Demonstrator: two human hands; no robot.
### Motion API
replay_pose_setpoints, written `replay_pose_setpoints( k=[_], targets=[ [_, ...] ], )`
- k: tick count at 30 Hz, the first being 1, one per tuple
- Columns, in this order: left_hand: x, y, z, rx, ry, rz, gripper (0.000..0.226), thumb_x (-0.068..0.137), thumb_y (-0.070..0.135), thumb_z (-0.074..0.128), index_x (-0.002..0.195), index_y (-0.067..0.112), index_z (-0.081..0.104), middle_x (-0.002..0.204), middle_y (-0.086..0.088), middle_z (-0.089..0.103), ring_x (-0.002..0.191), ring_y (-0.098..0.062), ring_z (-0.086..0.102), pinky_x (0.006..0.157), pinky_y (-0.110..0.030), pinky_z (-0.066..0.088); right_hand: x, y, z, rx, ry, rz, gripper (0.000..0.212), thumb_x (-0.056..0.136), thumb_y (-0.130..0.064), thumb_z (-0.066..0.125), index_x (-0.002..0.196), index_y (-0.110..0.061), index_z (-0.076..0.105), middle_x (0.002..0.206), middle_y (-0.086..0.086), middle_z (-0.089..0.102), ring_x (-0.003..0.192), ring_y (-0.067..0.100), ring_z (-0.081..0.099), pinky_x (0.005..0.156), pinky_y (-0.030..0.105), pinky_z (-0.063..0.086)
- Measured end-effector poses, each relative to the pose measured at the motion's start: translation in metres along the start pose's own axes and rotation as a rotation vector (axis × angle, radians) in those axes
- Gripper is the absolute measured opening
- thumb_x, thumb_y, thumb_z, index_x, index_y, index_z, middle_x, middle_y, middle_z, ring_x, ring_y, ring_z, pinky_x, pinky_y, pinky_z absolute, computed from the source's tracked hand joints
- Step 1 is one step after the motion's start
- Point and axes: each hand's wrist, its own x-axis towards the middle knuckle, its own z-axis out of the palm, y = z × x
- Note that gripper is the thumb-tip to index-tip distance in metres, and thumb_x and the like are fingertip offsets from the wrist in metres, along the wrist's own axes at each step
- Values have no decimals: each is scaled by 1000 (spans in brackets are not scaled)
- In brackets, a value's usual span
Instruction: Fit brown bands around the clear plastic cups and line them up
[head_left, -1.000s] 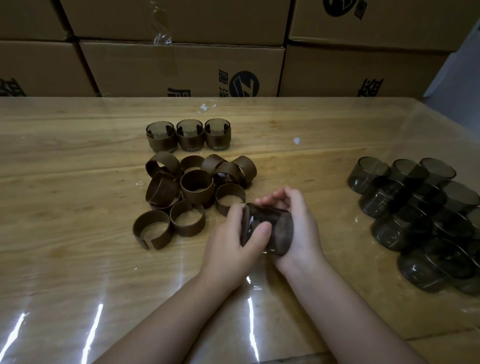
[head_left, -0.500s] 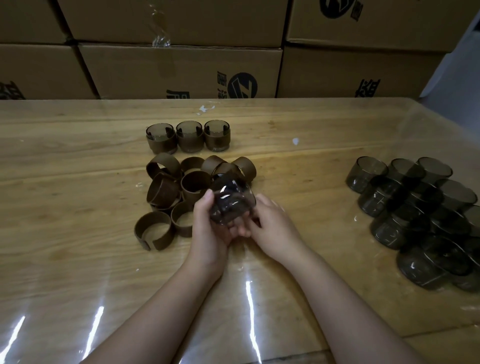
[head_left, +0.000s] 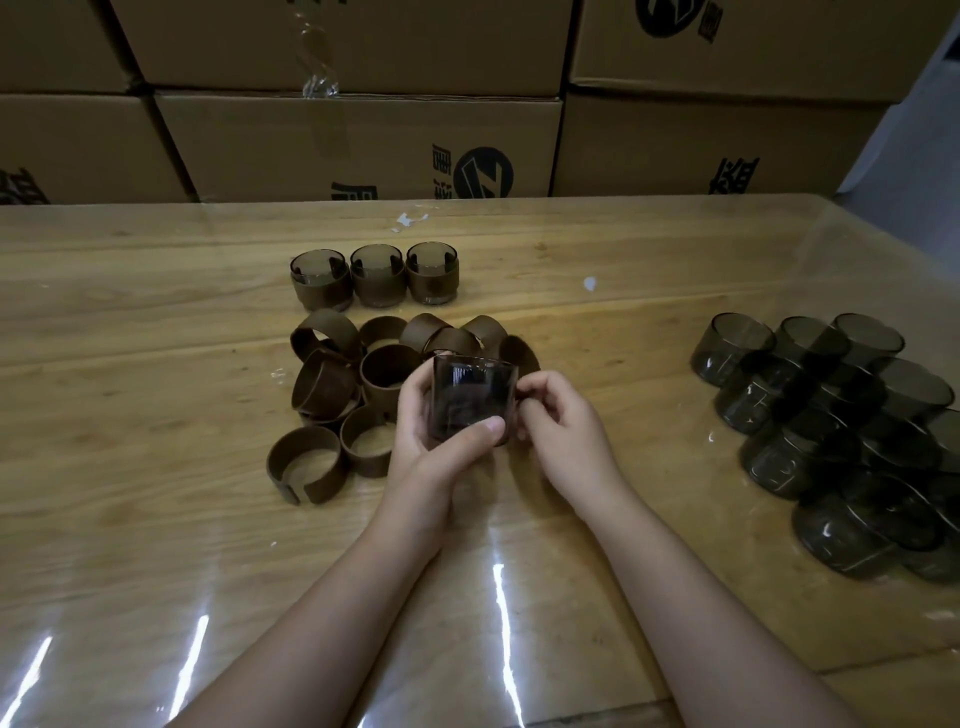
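1. Head view, frame centre: left hand (head_left: 423, 449) grips an upright clear cup (head_left: 474, 392), thumb across its front.
2. Right hand (head_left: 569, 434) curls against the cup's right side, seemingly pinching it.
3. Loose brown bands (head_left: 330, 387) lie just behind, with three banded cups (head_left: 376, 278) lined up above them.

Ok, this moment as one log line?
left hand: grips clear cup, unbanded | right hand: holds its right side | banded cups: three in back row | loose bands: piled behind hands | bare cups: heaped right
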Motion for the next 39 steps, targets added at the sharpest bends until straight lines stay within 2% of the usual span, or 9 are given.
replay_pose_setpoints(
  k=[6,10,14,17,22,27,30,33,39],
  targets=[
    [-3,-1,5,109,53,41,75,57,6,75,116,32,36,118,2,62,116,-16,59,96,-33,51,0,-4,-2,260,76,60,27,98,-14,43,88,-29,62,68,-14,68,66,1,63,59,17,49],
    [-3,3,9,153,23,51,86,61,8,86,122,39,34,120,-4,59,103,-7,65,81,-20,53,-2,-6,-7,366,121,60,32,96,-29,44,81,-36,71,81,-6,72,79,9,68,69,25,56],
    [-4,4,7,227,-27,77,81,57,16,86,122,40,43,120,-9,55,95,-1,66,72,-13,52,2,-8,-18,452,214,69,17,95,-11,54,93,-22,68,72,-4,70,67,7,66,64,20,52],
    [-4,2,4,222,-17,25,73,49,34,84,113,37,50,117,-3,60,96,-6,67,78,-23,54,6,-10,-23,363,203,23,23,91,1,56,96,-20,64,83,0,72,68,7,69,63,17,53],
    [-2,1,6,263,25,7,64,53,37,82,107,34,49,100,8,62,81,7,65,65,-12,51,4,-11,-32,110,187,-82,29,87,0,64,92,-29,58,96,-2,70,82,11,72,70,21,53],
    [-1,2,5,166,-36,-49,55,64,53,66,116,43,50,102,-9,64,62,-19,64,47,-27,49,-1,-15,-36,-82,186,-128,33,86,2,62,86,-28,48,89,-7,66,88,13,66,71,29,51],
    [4,0,3,-6,-25,-140,60,63,40,77,114,28,48,114,-19,63,79,-30,71,55,-29,55,-6,-21,-35,54,150,-175,39,84,11,61,86,-25,44,98,-12,62,84,-4,63,64,14,50],
    [7,-6,-1,-233,-16,-217,67,61,21,82,114,23,40,123,-18,59,100,-41,67,70,-38,57,-8,-24,-35,192,145,-180,41,83,16,59,91,-22,44,95,-10,65,79,-10,62,68,13,52],
    [5,-10,1,-22,-47,-141,63,64,42,74,120,29,46,107,7,70,96,-13,67,69,-28,54,-11,-28,-27,234,145,-257,29,89,-7,62,86,-36,63,89,-15,70,88,2,65,72,20,53]
  ],
)
